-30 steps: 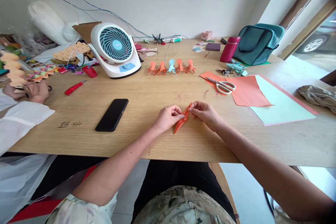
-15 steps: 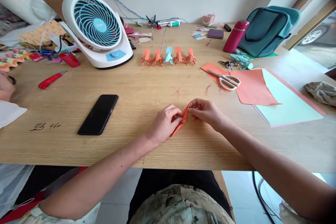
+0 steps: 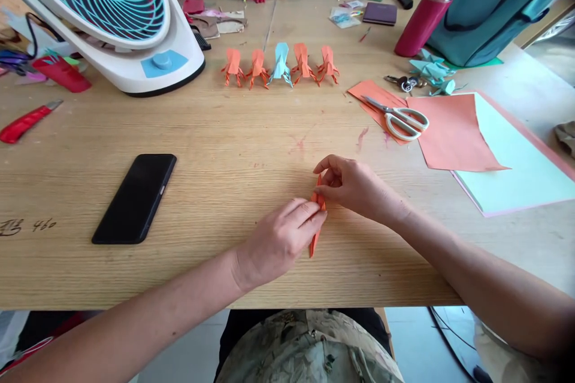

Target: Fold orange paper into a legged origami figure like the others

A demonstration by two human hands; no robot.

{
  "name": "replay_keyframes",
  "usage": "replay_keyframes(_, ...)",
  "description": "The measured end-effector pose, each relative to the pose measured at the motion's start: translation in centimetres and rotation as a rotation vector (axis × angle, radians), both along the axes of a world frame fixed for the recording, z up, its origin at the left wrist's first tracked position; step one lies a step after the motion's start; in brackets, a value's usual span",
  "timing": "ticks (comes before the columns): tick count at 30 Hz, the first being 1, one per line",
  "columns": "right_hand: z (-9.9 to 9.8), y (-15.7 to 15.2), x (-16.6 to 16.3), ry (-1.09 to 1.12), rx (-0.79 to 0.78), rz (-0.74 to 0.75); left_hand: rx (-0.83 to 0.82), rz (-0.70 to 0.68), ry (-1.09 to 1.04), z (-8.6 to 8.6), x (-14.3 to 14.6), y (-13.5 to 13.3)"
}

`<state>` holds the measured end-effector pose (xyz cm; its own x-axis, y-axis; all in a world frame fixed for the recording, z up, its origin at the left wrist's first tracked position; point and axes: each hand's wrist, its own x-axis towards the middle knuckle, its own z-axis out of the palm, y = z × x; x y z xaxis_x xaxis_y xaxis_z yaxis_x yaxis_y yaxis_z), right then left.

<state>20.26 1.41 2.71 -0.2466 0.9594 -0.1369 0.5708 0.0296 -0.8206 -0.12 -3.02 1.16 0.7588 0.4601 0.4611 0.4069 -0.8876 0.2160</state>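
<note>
In the head view, a narrow, pointed strip of folded orange paper (image 3: 314, 243) lies between two bare hands, near the front edge of the pale wood-grain worktop (image 3: 224, 149). Its long axis runs almost straight away from the person, the near tip slanting slightly left.

The left hand (image 3: 285, 236) comes in from the left, its fingers closed across the strip's middle, so the near end pokes out below them. The right hand (image 3: 353, 188) is the nearer one to the far end: its thumb touches the paper there, and the forefinger arches around that tip with a small gap showing. Whether those right fingers grip it firmly, I cannot tell; nor whether the underside touches the wood.

Well apart to the left lies a black rectangular smartphone (image 3: 135, 198); beyond the right hand, white-handled metal scissors (image 3: 402, 119).
</note>
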Motion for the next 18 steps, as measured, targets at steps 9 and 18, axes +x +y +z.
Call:
replay_keyframes(9,-0.2,0.7,1.4,0.036,-0.051,0.017,0.146,-0.041,0.159,0.3,-0.6,0.3)
replay_keyframes(18,2.6,3.8,2.6,-0.279,-0.152,0.478,0.152,-0.167,0.188,0.7,-1.0,1.8)
